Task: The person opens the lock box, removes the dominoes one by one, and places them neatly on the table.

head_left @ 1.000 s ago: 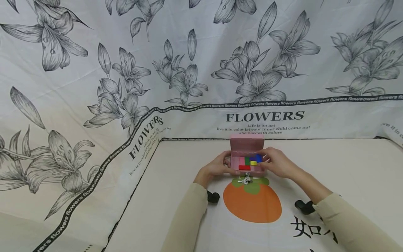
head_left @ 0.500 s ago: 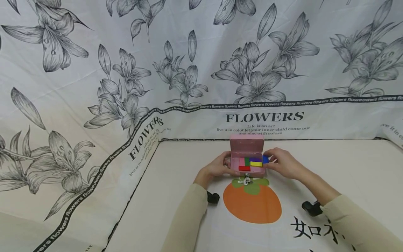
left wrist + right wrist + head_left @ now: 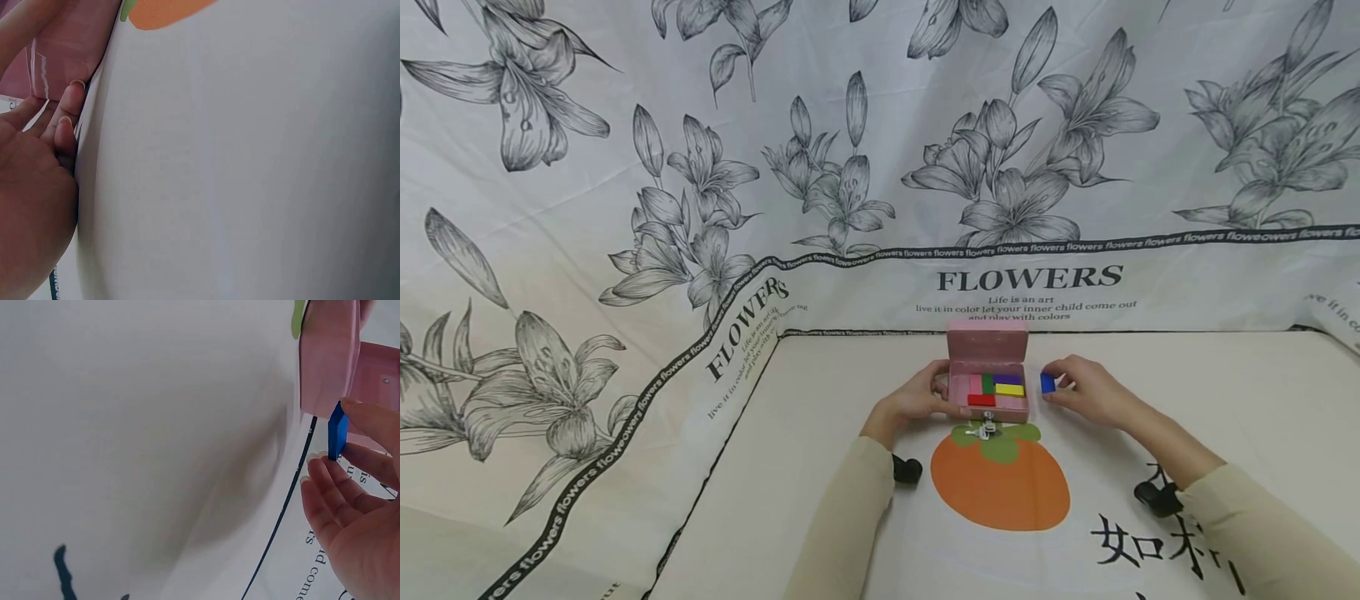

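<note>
A pink metal box (image 3: 988, 342) stands with its lid raised at the back of the table. Inside lie flat blocks: a red block (image 3: 981, 400), a yellow block (image 3: 1009, 390), a purple block (image 3: 1007, 379), a green block (image 3: 988, 384) and a pink one. My left hand (image 3: 919, 392) grips the box's left side, its fingers along the pink wall in the left wrist view. To the right of the box, my right hand (image 3: 1088, 392) pinches a blue block (image 3: 337, 432) between thumb and fingers, apart from the box wall. Small keys (image 3: 985, 430) hang at the box's front.
The tablecloth carries a printed orange persimmon (image 3: 1000, 483) in front of the box and black characters (image 3: 1123, 540) at the right. A curtain (image 3: 850, 292) printed with flowers rises close behind the box. Both wrists wear black devices.
The right hand has lifted the blue block out of the box and moved it rightward, past the box's right wall. The left hand stays on the box.
</note>
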Tool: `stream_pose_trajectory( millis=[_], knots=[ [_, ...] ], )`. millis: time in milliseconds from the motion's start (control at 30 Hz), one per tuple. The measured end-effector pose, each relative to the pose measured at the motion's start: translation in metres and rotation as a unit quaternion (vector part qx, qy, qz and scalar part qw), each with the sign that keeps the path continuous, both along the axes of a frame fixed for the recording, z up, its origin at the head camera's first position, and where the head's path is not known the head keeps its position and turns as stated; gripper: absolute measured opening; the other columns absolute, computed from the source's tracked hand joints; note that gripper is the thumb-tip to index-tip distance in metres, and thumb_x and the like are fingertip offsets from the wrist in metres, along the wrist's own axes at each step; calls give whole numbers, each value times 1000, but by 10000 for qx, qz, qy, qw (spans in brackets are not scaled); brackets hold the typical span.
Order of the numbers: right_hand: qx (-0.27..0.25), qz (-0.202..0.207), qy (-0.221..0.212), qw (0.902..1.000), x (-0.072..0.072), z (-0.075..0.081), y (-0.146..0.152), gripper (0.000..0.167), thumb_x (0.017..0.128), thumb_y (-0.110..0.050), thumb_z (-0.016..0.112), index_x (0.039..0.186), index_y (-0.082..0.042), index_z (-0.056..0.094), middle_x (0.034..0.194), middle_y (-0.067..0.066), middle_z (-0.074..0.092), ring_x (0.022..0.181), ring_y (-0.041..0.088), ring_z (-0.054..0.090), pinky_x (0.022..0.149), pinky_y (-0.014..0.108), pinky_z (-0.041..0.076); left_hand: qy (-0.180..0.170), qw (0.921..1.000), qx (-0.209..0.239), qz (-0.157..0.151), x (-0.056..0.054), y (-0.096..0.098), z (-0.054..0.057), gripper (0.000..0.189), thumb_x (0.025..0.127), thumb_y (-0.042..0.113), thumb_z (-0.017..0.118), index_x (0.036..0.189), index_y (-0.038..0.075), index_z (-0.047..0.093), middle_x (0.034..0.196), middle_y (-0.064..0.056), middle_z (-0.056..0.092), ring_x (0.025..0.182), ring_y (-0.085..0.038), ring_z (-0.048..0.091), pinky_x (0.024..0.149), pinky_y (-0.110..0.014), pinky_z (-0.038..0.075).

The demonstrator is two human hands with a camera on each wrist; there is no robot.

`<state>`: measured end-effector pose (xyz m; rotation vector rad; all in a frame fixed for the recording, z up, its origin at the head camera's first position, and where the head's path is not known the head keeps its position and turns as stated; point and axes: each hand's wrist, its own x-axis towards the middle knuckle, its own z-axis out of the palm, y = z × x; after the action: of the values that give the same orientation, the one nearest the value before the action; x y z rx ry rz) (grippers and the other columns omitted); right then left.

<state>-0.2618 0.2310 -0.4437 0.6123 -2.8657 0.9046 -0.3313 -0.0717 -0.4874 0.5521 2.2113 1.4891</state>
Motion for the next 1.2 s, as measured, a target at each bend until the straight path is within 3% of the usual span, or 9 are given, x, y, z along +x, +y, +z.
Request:
stream_pose_trajectory(
  millis=[467,833,1200],
  knots=[
    [372,-26,-209,9991,-7,-12,8,40,87,-9,78,118,13,65,104,21,67,92,33,62,85,54,53,1,10000,36,-1,2,-1,3,95,77,10,90,156,16,39,109,-10,61,89,-14,54,77,-27,45],
    [479,31,-199,9986,-7,-13,8,39,85,-10,80,115,12,66,97,18,64,89,30,59,82,48,51,-86,9999,7,67,4,0,3,94,77,10,90,156,18,39,109,-10,62,91,-15,54,80,-27,45],
    [630,-123,-510,9966,-10,-16,8,38,87,-13,80,116,9,67,100,19,62,91,30,56,86,51,51,-74,9999,-34,69,3,0,1,95,77,12,90,156,18,39,109,-10,63,92,-15,55,82,-28,45]
  ],
)
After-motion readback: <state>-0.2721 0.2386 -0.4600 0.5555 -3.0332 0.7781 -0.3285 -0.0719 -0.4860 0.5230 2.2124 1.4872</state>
